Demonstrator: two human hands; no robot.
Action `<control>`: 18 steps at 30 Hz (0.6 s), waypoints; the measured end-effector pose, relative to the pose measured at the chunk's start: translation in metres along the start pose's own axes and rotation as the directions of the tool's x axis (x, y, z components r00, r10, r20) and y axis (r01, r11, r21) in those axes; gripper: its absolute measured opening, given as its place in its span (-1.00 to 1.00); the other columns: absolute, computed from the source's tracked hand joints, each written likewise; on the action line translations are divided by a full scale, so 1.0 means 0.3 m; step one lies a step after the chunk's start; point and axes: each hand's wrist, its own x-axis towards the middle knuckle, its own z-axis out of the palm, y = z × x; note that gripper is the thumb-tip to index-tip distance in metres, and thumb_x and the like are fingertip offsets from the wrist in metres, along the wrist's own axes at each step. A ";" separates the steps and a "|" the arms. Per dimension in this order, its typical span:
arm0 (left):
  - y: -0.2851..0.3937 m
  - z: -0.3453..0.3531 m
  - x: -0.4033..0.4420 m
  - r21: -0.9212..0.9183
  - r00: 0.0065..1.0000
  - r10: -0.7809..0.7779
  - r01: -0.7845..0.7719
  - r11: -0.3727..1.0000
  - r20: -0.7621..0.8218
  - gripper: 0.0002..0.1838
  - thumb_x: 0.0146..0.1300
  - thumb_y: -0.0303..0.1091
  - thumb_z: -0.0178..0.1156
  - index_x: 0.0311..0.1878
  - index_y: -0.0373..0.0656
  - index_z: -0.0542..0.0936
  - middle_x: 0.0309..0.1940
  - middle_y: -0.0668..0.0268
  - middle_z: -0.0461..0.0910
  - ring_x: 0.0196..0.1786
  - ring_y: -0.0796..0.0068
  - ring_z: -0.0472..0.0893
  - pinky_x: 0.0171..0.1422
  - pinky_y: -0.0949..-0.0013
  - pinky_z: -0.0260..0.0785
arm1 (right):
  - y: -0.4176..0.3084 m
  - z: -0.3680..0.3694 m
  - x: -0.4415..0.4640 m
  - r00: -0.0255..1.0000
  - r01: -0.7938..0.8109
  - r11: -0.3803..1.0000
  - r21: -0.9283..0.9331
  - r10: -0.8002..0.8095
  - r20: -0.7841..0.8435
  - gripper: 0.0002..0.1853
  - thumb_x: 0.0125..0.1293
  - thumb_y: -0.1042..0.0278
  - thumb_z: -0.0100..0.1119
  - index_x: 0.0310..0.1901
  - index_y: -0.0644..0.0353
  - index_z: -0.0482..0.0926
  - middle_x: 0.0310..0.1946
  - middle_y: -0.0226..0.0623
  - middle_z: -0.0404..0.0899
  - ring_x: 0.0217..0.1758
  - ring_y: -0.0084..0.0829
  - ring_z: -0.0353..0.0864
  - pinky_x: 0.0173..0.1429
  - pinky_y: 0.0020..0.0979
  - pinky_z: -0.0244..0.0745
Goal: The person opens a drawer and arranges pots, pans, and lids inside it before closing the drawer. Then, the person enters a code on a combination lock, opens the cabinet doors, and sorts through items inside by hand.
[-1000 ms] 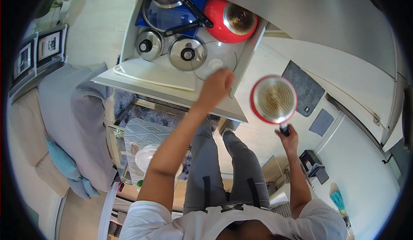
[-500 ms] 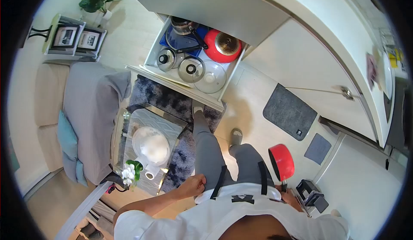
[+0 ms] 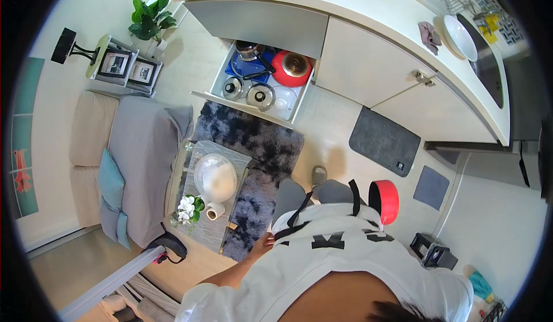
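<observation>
My left hand (image 3: 264, 243) hangs beside my left thigh. Its fingers look curled, nothing shows in them, and the shirt covers part of it. On my other side a red saucepan (image 3: 390, 202) with a dark inside is tilted at my hip. Its handle runs back under my shirt, where my right hand is hidden; half a second ago that hand was wrapped round this handle. In front of me a drawer (image 3: 247, 110) stands pulled out. Inside are an upturned red pan (image 3: 281, 75), a steel saucepan (image 3: 250, 51) and several lids, including a glass lid (image 3: 260, 96).
A low table (image 3: 214, 238) with a white round dish (image 3: 215, 178) and white flowers (image 3: 186, 208) stands left, beside a grey sofa (image 3: 141, 166). Grey mats (image 3: 385, 140) lie on the floor at right. A white bowl (image 3: 459, 38) sits on the counter (image 3: 368, 10).
I have moved back from the drawer, and more of the counter shows. The saucepan has turned and stays at my right side. My right hand has gone out of sight behind the shirt.
</observation>
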 end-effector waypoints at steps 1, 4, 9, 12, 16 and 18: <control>0.032 0.039 -0.013 -0.027 0.996 -0.016 0.014 1.000 -0.089 -0.77 -0.01 -0.55 0.15 -0.22 -0.23 0.42 -0.25 0.27 0.55 -0.13 0.50 0.56 -0.06 0.50 0.38 | 0.015 0.012 -0.021 1.000 0.002 1.000 0.007 -0.002 -0.005 -0.70 0.01 0.61 0.15 -0.16 0.17 0.54 -0.48 -0.42 0.49 -0.39 -0.52 0.48 -0.25 -0.47 0.39; 0.085 0.073 -0.071 -0.072 0.973 -0.070 0.055 0.996 -0.221 -0.81 -0.02 -0.51 0.18 -0.29 -0.24 0.46 -0.34 0.28 0.57 -0.20 0.54 0.57 -0.15 0.51 0.39 | 0.045 0.053 -0.077 1.000 0.012 1.000 0.009 -0.012 -0.019 -0.70 0.01 0.61 0.15 -0.16 0.17 0.54 -0.48 -0.43 0.49 -0.39 -0.52 0.47 -0.26 -0.47 0.39; 0.084 0.017 -0.200 -0.006 0.975 -0.168 0.169 0.986 -0.147 -0.82 -0.03 -0.50 0.18 -0.31 -0.24 0.47 -0.36 0.28 0.57 -0.22 0.55 0.57 -0.17 0.50 0.39 | 0.078 0.150 -0.172 0.999 0.024 1.000 0.003 -0.024 -0.040 -0.70 0.01 0.61 0.15 -0.16 0.17 0.53 -0.48 -0.43 0.48 -0.40 -0.53 0.46 -0.26 -0.47 0.38; 0.103 -0.038 -0.257 0.064 0.975 -0.212 0.217 0.974 -0.071 -0.83 -0.03 -0.49 0.19 -0.31 -0.24 0.47 -0.37 0.28 0.57 -0.23 0.55 0.57 -0.18 0.50 0.39 | 0.086 0.211 -0.228 0.997 0.034 0.999 0.011 -0.033 -0.063 -0.70 0.00 0.61 0.15 -0.16 0.17 0.53 -0.48 -0.43 0.48 -0.40 -0.53 0.46 -0.27 -0.48 0.37; 0.160 -0.102 -0.328 0.185 0.962 -0.271 0.260 0.948 0.036 -0.83 -0.03 -0.48 0.19 -0.33 -0.24 0.48 -0.39 0.28 0.57 -0.24 0.55 0.57 -0.20 0.49 0.39 | 0.081 0.277 -0.261 0.996 0.041 0.999 0.015 -0.040 -0.074 -0.70 0.00 0.61 0.15 -0.16 0.17 0.53 -0.48 -0.44 0.47 -0.41 -0.54 0.45 -0.27 -0.48 0.37; 0.203 -0.125 -0.344 0.254 0.951 -0.295 0.264 0.930 0.094 -0.84 -0.03 -0.47 0.20 -0.33 -0.24 0.48 -0.39 0.28 0.57 -0.25 0.56 0.57 -0.21 0.49 0.39 | 0.076 0.308 -0.257 0.996 0.042 0.999 0.018 -0.041 -0.077 -0.70 0.00 0.61 0.15 -0.16 0.18 0.53 -0.48 -0.44 0.47 -0.41 -0.54 0.45 -0.28 -0.48 0.36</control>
